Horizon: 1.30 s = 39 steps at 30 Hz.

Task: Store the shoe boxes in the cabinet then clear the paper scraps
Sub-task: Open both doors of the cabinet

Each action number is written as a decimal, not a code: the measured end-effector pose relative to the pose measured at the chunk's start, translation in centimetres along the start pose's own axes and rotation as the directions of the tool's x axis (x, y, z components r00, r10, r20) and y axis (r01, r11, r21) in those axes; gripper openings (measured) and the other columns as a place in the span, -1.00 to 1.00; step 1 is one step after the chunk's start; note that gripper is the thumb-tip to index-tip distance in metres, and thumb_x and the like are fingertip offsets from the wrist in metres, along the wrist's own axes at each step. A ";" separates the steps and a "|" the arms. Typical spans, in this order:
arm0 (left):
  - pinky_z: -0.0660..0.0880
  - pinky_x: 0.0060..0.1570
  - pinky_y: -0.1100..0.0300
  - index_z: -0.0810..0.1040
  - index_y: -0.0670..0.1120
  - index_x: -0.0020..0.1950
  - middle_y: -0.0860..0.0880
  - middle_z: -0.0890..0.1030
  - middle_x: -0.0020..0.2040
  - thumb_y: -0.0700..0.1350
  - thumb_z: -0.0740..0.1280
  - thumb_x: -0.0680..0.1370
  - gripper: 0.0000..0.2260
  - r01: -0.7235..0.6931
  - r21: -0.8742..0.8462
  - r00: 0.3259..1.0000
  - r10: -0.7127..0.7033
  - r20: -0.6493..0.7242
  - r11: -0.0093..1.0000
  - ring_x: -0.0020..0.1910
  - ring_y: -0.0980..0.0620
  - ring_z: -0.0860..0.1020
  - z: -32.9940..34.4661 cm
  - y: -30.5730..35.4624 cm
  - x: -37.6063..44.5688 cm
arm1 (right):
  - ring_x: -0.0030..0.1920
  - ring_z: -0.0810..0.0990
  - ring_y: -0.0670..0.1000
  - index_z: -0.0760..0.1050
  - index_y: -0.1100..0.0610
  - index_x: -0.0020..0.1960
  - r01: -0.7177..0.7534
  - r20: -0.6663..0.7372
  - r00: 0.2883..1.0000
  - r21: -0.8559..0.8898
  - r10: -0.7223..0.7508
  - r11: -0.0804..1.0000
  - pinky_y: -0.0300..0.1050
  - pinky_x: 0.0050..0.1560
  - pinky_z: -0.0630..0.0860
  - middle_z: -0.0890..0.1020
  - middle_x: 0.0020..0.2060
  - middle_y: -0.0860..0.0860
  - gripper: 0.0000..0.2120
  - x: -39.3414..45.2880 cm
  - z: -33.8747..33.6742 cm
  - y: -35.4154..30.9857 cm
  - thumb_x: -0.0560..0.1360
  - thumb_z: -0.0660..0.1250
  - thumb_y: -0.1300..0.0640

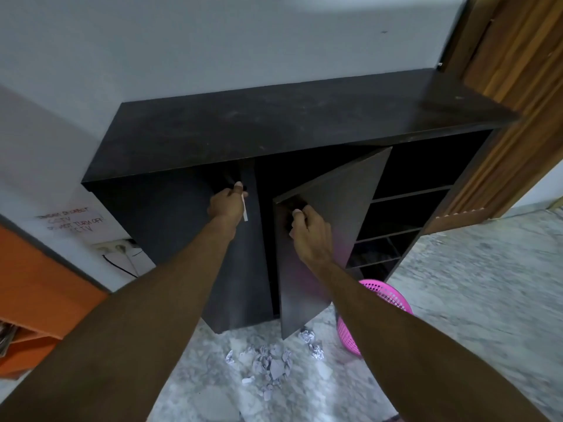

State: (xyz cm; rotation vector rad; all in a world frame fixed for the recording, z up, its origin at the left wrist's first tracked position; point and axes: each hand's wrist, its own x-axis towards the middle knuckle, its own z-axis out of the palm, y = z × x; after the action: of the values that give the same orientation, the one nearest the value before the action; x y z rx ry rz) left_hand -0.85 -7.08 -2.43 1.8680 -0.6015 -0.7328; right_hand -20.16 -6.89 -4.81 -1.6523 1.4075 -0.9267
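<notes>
View: we have one head-worn wide-angle camera.
Facing: we look forward and steeply down over the cabinet (274, 129) top, its far edge against the wall.
Nearness: we stand close; both forearms stretch from the bottom corners toward the cabinet front.
Lower edge: we see floor (475, 287) below the cabinet front.

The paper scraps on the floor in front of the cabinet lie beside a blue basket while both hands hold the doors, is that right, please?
Not quite: the basket is pink, not blue, as the head view shows. The paper scraps do lie beside it before the cabinet, with the left hand and right hand on the doors.
</notes>
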 end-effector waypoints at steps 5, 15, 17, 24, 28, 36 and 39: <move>0.58 0.27 -0.12 0.62 0.07 -0.20 -0.05 0.70 0.12 0.21 0.23 0.67 -0.64 0.006 0.009 1.000 -0.006 -0.010 1.000 0.17 -0.14 0.64 0.4 0.1 -0.4 | -0.22 0.59 0.24 0.45 0.05 -0.16 0.105 -0.151 0.983 -0.022 -0.108 0.994 0.17 -0.20 0.50 0.61 -0.32 0.09 -0.67 -3.8 -3.8 3.1 0.54 0.04 -0.13; 0.60 0.26 -0.11 0.63 0.04 -0.13 -0.08 0.71 0.13 0.28 0.20 0.64 -0.61 0.024 -0.014 0.996 -0.025 -0.085 1.000 0.13 -0.16 0.67 0.9 -0.3 -2.0 | -0.30 0.43 -0.04 0.39 0.22 -0.13 0.092 -0.476 0.879 0.246 0.038 0.965 -0.08 -0.24 0.32 0.52 -0.31 0.11 -0.71 -8.1 -13.9 7.8 0.58 0.09 0.01; 0.61 0.25 -0.13 0.62 0.05 -0.14 -0.07 0.71 0.12 0.29 0.20 0.63 -0.62 0.018 -0.023 0.996 -0.020 -0.091 1.000 0.13 -0.17 0.67 1.0 -0.3 -2.4 | -0.20 0.47 0.11 0.38 0.23 -0.06 0.074 -0.548 0.831 0.280 0.096 0.957 -0.12 -0.22 0.34 0.52 -0.22 0.21 -0.63 -8.4 -15.7 8.8 0.61 0.04 -0.08; 0.58 0.27 -0.18 0.59 0.06 -0.18 -0.07 0.71 0.11 0.30 0.16 0.63 -0.59 -0.002 0.012 0.994 0.003 -0.110 1.000 0.14 -0.18 0.67 0.8 -1.5 -3.2 | 0.08 0.57 0.19 0.40 0.08 0.19 0.045 -0.609 0.790 0.180 0.075 0.983 0.05 0.01 0.48 0.59 0.05 0.13 -0.60 -8.0 -19.1 11.7 0.59 0.15 -0.22; 0.57 0.30 -0.16 0.59 0.07 -0.17 -0.02 0.68 0.02 0.27 0.18 0.64 -0.63 -0.009 -0.005 0.995 0.009 -0.099 1.000 0.17 -0.16 0.66 0.5 -2.0 -4.8 | 0.11 0.59 0.21 0.34 0.07 0.29 0.024 -0.540 0.842 0.053 0.008 0.998 0.08 -0.02 0.53 0.60 0.12 0.10 -0.69 -8.2 -19.4 13.2 0.65 0.24 -0.09; 0.56 0.31 -0.18 0.59 0.12 -0.14 0.06 0.65 -0.05 0.27 0.19 0.63 -0.68 -0.022 -0.031 0.996 0.020 -0.085 0.999 0.14 -0.12 0.66 -0.8 -2.9 -9.5 | 0.12 0.63 0.28 0.34 0.11 0.37 -0.005 -0.525 0.851 0.015 0.012 1.000 0.12 0.01 0.57 0.64 0.16 0.17 -0.62 -7.6 -20.7 13.8 0.67 0.22 -0.09; 0.58 0.28 -0.18 0.59 0.13 -0.13 0.03 0.66 -0.03 0.25 0.20 0.63 -0.70 -0.047 -0.046 0.996 0.043 -0.084 0.998 0.06 -0.10 0.65 -1.2 -3.7 -10.9 | 0.16 0.62 0.34 0.31 0.12 0.44 -0.039 -0.537 0.843 -0.016 0.024 0.999 0.19 0.07 0.57 0.64 0.22 0.23 -0.56 -7.4 -21.4 14.0 0.67 0.21 -0.09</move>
State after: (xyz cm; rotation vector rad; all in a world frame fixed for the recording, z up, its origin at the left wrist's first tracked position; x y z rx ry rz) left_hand -7.25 2.58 -3.07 1.8250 -0.5670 -0.6320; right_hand -46.31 -2.93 -8.14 -1.4353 1.8109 -1.4352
